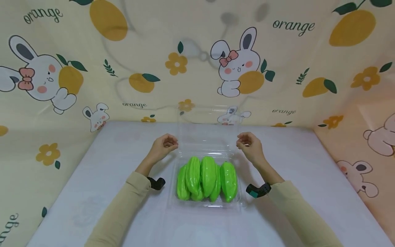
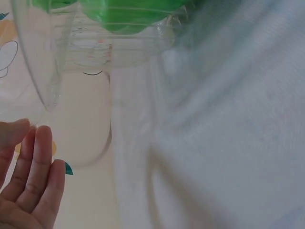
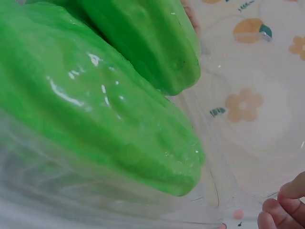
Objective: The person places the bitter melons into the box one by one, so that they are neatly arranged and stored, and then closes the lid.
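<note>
A clear plastic clamshell box (image 1: 172,202) stands on the table with its lid (image 1: 208,132) raised at the back. Several glossy, bright green, elongated ridged fruits (image 1: 208,175) lie side by side in its base, and two of them (image 3: 95,105) fill much of the right wrist view. My left hand (image 1: 163,147) pinches the lid's left edge between thumb and fingertips, as the left wrist view also shows (image 2: 33,176). At the opposite edge, my right hand (image 1: 251,147) pinches the lid the same way. The transparent plastic makes the exact contact hard to see.
A white cloth covers the table (image 1: 108,192). Behind it hangs a cream backdrop (image 1: 197,20) printed with rabbits, oranges and flowers. Each wrist wears a black camera strap (image 1: 259,189), below beige sleeves (image 1: 123,209).
</note>
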Action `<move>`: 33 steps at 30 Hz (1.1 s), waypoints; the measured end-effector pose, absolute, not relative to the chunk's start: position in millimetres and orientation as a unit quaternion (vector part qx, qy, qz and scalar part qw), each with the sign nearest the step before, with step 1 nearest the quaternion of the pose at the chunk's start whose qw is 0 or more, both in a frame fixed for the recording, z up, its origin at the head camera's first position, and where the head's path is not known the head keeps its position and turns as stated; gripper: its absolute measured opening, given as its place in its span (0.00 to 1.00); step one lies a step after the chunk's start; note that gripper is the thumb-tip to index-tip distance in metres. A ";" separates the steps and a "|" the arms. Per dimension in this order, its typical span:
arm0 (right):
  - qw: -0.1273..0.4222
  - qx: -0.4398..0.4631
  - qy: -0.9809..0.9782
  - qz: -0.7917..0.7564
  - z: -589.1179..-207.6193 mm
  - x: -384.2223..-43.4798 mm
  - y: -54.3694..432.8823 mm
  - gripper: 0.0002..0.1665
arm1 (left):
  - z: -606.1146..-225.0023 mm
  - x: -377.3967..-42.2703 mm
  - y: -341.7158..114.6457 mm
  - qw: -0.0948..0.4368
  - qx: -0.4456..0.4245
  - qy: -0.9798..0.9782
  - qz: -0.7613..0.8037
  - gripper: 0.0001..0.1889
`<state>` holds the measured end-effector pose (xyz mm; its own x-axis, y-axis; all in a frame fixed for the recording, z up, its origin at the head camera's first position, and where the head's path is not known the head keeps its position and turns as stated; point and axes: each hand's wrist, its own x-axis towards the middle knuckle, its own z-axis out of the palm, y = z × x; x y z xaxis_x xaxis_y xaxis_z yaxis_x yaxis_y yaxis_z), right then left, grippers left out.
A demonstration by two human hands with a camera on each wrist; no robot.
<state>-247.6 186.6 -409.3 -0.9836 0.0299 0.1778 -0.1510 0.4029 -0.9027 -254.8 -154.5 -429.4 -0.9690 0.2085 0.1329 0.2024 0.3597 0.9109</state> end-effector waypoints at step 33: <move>0.123 0.085 -0.863 0.482 -408.1 -236.0 190.2 0.08 | -391.1 -246.0 -145.1 -0.147 0.136 0.802 0.562 0.13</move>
<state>-236.0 190.2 -408.1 -0.9556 -0.0277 0.2935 -0.2645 0.5201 -0.8121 -246.0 -145.1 -391.1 -0.9193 0.0534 0.3898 0.3846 0.3306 0.8618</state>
